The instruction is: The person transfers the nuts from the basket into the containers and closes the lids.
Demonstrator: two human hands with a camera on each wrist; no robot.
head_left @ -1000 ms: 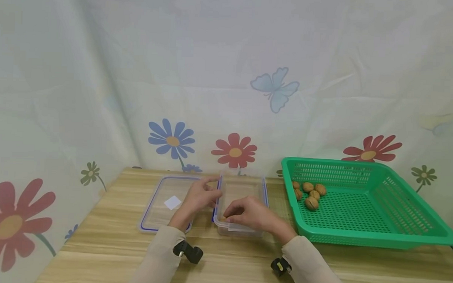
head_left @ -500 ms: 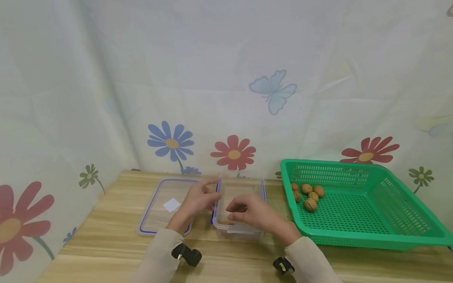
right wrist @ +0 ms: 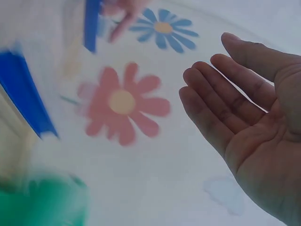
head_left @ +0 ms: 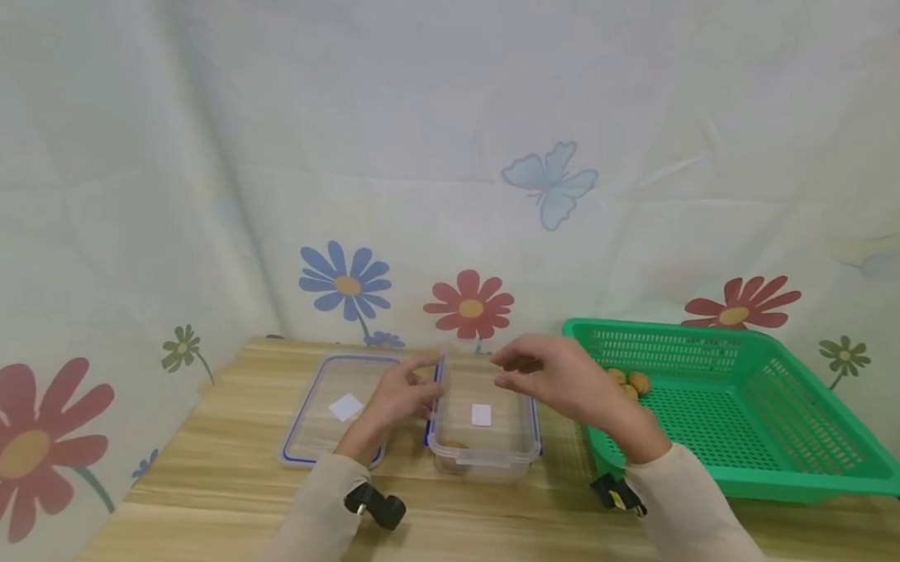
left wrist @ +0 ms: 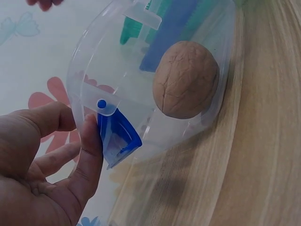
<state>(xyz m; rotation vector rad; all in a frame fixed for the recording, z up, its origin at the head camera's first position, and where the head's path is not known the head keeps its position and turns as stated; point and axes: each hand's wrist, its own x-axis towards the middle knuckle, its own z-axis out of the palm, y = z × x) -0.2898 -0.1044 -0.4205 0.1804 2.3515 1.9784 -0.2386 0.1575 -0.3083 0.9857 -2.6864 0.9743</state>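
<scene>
A clear plastic food container [head_left: 481,460] with blue latches stands uncovered on the table. One walnut [left wrist: 186,80] sits inside it, at the near left corner in the head view. My left hand [head_left: 404,388] is at the container's left side; in the left wrist view its thumb and index finger hold the rim beside a blue latch [left wrist: 117,136]. My right hand [head_left: 558,376] is raised between the container and the green basket [head_left: 748,477], its fingers loosely bent and nothing in them. Several walnuts [head_left: 638,383] lie in the basket's left end, partly hidden behind the right hand.
The container's clear lid [head_left: 311,417], with a blue seal and a white label, lies flat on the wooden table [head_left: 212,479] to the left. A flowered curtain [head_left: 425,148] hangs behind the table's back edge.
My right hand has let go of the walnut in the container, then risen and moved right toward the basket. The left hand has stayed at the container's left rim.
</scene>
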